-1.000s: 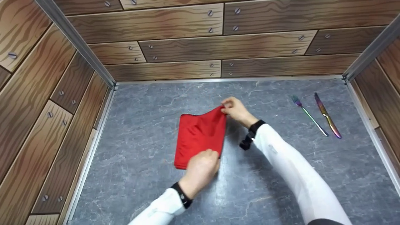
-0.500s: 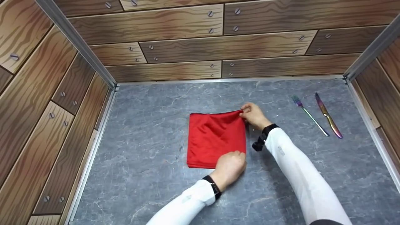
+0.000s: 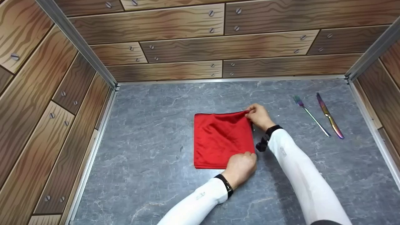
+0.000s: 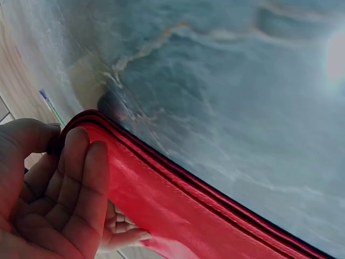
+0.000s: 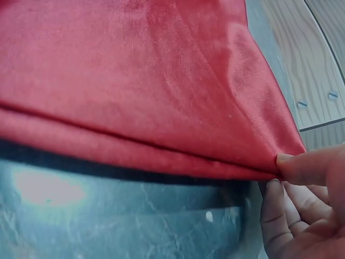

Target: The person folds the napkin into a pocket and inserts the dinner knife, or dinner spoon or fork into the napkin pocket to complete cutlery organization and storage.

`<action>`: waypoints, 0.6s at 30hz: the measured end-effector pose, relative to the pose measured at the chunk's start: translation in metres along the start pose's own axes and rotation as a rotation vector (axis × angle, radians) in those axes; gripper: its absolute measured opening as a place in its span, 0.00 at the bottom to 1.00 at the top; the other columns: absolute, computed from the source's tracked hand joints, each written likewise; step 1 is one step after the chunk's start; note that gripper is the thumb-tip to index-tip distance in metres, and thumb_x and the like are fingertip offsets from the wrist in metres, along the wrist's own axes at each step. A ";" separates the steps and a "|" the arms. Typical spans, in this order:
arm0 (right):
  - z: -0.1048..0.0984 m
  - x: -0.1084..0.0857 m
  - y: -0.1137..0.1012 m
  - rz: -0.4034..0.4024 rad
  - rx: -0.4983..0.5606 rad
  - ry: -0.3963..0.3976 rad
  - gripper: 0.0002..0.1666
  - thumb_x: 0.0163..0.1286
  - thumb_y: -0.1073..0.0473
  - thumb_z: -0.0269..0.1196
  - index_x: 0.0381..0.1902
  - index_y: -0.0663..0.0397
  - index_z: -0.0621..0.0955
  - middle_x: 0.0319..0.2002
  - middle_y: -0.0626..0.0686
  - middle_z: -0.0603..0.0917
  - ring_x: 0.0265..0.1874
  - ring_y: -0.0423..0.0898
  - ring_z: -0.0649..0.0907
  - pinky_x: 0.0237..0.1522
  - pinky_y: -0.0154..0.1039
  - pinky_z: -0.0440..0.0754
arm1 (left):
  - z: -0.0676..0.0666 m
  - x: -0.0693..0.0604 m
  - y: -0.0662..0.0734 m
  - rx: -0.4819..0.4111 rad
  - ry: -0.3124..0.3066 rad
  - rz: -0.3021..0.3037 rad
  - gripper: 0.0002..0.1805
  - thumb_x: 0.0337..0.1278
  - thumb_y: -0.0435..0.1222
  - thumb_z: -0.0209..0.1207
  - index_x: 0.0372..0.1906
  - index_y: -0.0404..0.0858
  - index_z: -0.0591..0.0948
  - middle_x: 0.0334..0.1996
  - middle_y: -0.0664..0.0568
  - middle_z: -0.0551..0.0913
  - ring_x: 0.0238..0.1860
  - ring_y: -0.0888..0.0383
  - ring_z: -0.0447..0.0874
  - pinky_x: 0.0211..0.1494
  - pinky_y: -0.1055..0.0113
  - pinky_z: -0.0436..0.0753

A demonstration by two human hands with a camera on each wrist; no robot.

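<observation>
A folded red satin cloth [image 3: 222,140] lies on the grey marbled surface, slightly rumpled towards its far right. My right hand [image 3: 259,115] pinches its far right corner between thumb and finger; in the right wrist view the thumb lies on top of the cloth [image 5: 135,81]. At the near right corner my left hand [image 3: 240,167] grips the cloth. Several stacked layers of the cloth [image 4: 178,194] show along the edge in the left wrist view, with the left hand [image 4: 59,194] pinching the corner.
To the right lie an iridescent fork [image 3: 311,116] and an iridescent knife [image 3: 329,115], side by side. Wood-patterned panels [image 3: 187,50] wall in the back and both sides, with metal strips [image 3: 231,80] along the surface's edges.
Both hands have moved to the right with the cloth between them, mostly in the first half second. The cloth has slid right and looks flatter and wider. Fork and knife stay put.
</observation>
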State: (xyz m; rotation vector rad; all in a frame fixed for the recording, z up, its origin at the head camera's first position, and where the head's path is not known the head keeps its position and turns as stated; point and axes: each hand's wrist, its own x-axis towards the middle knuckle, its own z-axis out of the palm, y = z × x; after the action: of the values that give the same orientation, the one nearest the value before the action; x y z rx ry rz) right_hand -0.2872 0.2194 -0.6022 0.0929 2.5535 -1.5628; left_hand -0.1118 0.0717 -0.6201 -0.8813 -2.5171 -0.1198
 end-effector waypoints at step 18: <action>-0.011 -0.009 0.006 -0.072 -0.235 0.094 0.20 0.69 0.67 0.58 0.57 0.69 0.79 0.48 0.66 0.82 0.47 0.57 0.81 0.49 0.45 0.79 | -0.007 0.001 -0.024 -0.165 -0.209 -0.111 0.20 0.70 0.57 0.55 0.26 0.52 0.79 0.20 0.59 0.77 0.23 0.58 0.82 0.16 0.61 0.72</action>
State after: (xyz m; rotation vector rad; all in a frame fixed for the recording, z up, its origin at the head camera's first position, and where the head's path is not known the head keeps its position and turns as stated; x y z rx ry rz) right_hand -0.2783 0.2327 -0.6013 0.0490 2.8224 -1.2965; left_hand -0.1240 0.0513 -0.6117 -0.8563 -2.7839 -0.2893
